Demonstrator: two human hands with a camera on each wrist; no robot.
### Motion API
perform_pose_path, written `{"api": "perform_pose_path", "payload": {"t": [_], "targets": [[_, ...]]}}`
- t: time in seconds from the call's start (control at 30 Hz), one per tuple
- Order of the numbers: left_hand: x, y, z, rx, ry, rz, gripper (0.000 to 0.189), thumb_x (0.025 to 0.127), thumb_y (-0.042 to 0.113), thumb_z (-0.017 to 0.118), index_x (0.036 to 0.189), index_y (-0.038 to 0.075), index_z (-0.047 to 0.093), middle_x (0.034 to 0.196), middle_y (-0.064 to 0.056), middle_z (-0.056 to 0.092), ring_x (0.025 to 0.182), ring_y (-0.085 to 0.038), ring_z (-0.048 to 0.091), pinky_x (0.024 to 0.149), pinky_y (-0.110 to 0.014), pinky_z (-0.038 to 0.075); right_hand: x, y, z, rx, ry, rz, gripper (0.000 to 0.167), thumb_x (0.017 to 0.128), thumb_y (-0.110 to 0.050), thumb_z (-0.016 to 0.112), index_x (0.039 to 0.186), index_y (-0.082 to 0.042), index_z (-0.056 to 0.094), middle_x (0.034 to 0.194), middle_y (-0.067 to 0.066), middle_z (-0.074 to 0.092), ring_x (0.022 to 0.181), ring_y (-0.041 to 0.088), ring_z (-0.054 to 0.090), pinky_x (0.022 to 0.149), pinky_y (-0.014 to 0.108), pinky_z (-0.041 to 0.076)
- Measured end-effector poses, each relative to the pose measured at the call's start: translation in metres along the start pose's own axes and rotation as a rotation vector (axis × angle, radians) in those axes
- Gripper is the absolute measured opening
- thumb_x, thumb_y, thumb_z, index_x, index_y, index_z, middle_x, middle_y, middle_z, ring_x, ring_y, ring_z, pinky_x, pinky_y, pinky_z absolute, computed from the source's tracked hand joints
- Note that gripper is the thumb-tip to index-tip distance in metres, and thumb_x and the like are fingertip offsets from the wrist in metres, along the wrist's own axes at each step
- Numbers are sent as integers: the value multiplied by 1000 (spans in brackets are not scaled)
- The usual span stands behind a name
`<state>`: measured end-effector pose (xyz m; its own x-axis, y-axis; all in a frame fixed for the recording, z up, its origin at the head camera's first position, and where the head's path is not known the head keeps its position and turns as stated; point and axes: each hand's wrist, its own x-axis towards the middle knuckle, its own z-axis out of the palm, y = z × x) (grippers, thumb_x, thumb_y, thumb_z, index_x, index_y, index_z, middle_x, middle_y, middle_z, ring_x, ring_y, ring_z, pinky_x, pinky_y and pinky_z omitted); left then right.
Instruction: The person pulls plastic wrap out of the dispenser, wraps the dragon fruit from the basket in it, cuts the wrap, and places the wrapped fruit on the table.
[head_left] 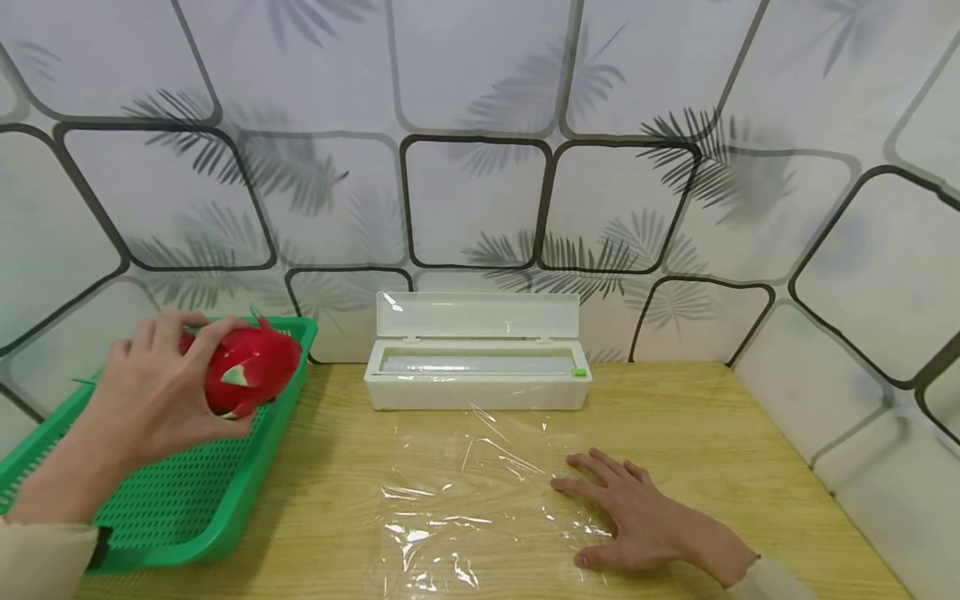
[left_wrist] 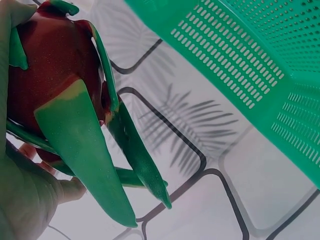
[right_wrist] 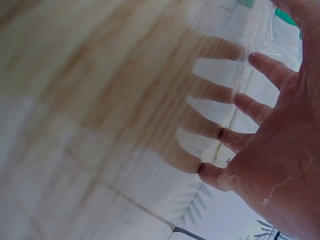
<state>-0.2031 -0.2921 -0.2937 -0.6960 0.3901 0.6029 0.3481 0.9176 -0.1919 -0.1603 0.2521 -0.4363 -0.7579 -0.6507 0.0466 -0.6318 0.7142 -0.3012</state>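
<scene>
My left hand (head_left: 153, 392) grips a red dragon fruit (head_left: 255, 367) above the green basket's right side. In the left wrist view the dragon fruit (left_wrist: 60, 65) shows long green scales, with fingers and thumb round it. A sheet of clear plastic wrap (head_left: 450, 517) lies wrinkled on the table, reaching from the white wrap dispenser (head_left: 480, 393). Spread fingers of my right hand (head_left: 637, 517) rest at the wrap's right edge. The right wrist view has the fingertips of that hand (right_wrist: 270, 130) touching the shiny tabletop, where they are mirrored.
The green perforated basket (head_left: 225, 525) stands on the table's left. The dispenser's lid (head_left: 480, 315) is raised, and a small green slider (head_left: 578, 372) sits at its right end. Patterned walls (head_left: 480, 200) enclose the wooden table (head_left: 690, 417) at the back and sides.
</scene>
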Motion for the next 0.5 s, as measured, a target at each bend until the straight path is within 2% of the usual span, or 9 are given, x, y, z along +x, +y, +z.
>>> {"api": "perform_pose_path", "payload": {"t": [0.27,0.5], "targets": [[1,8,-2,-16,55,40,97,45,42,85,132,11,54,118,-31,54,97,-51,54,63,-66,50,0,2,2,11,-3,8,79,86,-69,66,152,-30,47,157,14,42,144,54,37,97,82,34],[4,16,-4,-32,90,73,98,45,44,85,132,10,54,119,-30,54,103,-48,53,65,-65,50,0,3,2,-5,-6,13,80,86,-71,64,153,-31,46,158,13,41,144,53,37,97,81,34]]}}
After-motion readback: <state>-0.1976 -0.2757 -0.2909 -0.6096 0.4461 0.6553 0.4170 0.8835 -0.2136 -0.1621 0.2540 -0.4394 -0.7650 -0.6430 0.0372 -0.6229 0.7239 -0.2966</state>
